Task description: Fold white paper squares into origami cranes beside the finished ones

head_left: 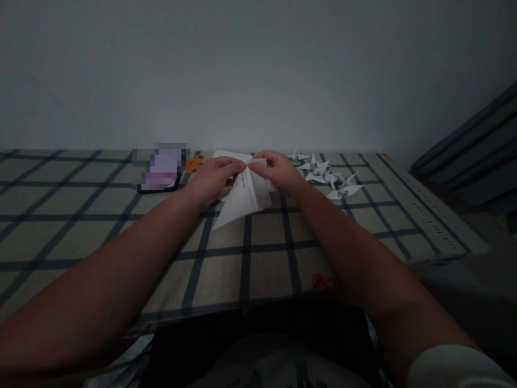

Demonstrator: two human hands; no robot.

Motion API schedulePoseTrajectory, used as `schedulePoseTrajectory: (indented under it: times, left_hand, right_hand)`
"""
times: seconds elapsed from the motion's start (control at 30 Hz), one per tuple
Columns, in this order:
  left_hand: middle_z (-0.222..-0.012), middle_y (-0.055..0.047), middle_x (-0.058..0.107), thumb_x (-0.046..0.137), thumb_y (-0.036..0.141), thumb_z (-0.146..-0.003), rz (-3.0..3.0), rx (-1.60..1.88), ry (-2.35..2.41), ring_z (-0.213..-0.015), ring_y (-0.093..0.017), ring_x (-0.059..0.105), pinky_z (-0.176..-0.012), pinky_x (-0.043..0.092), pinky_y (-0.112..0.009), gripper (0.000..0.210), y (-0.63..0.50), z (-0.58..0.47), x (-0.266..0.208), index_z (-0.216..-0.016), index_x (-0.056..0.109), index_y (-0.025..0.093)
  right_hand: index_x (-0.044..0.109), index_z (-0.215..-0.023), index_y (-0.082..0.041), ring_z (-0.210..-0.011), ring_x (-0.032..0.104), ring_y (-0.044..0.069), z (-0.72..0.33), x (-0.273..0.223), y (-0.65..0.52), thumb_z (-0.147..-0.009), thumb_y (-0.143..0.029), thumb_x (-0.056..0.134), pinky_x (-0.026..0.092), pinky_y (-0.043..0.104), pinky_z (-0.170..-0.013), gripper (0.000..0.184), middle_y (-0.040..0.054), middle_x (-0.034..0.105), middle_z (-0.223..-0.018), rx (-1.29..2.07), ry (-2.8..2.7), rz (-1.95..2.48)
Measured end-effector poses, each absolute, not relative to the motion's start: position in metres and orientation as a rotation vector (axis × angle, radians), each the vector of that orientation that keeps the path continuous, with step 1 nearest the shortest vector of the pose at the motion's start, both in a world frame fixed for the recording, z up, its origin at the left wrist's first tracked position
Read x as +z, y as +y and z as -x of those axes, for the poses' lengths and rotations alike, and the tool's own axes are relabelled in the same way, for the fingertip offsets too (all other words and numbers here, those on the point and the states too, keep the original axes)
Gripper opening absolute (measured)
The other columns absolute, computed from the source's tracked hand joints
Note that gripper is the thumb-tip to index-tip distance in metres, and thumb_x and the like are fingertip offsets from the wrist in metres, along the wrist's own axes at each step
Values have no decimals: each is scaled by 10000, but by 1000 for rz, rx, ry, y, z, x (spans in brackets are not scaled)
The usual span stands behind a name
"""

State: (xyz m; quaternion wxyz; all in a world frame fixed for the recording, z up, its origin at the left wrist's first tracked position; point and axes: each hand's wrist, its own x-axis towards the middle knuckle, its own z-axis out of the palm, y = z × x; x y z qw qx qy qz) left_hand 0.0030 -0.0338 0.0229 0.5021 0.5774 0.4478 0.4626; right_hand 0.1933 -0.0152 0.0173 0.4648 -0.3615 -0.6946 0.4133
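Note:
Between my two hands is a folded white paper (242, 196) with some print on it, held above the checked tablecloth. One long pointed flap hangs down toward me. My left hand (216, 178) pinches the paper's upper left part between thumb and fingers. From the other side, my right hand (277, 170) grips its top right, the thumb pressed close to the left thumb. The undersides of the folds and some fingertips are hidden. Behind the hands lies another flat white sheet (230, 154), partly covered.
Several folded paper cranes (321, 171) lie in a cluster right of my right hand. A phone (163, 168) with a lit, blurred screen leans at the left back. The checked tablecloth (266, 264) reaches a pale wall (250, 75). Dark pleated fabric (476, 134) hangs at right.

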Motion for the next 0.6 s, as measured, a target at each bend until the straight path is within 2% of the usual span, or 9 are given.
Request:
schedulePoseTrajectory:
  times: [0.17,0.37,0.47,0.6]
  left_hand:
    - [-725,-26,669,778,392,-705,-1417,1124,1135,-607,-132,541,-565,406,-250,237,-32,-2,21,-795,722,181]
    - [-699,-22,658,812,396,-685,-1436,1107,1138,-584,-126,533,-561,403,-250,258,-25,2,15,-789,734,173]
    - [-680,-15,641,808,389,-694,-1418,1093,1109,-564,-119,514,-543,386,-247,246,-26,1,16,-789,729,176]
    - [-716,-21,658,765,378,-731,-1357,1049,1063,-581,-128,538,-542,394,-247,211,-30,-3,19,-799,713,186]
  right_hand:
    - [685,-894,-153,-741,584,123,-196,18,-16,-743,-411,782,470,241,-672,315,21,689,-849,1236,-1662,867]
    - [670,-865,-146,-669,554,105,-196,21,-20,-739,-362,783,458,232,-642,275,-2,657,-758,1300,-1618,885]
    - [686,-879,-144,-705,571,117,-196,21,-19,-752,-377,771,463,241,-667,279,9,676,-788,1219,-1673,899]
    - [713,-879,-156,-829,618,151,-195,21,-17,-771,-382,758,477,266,-755,254,33,715,-878,944,-1750,907]
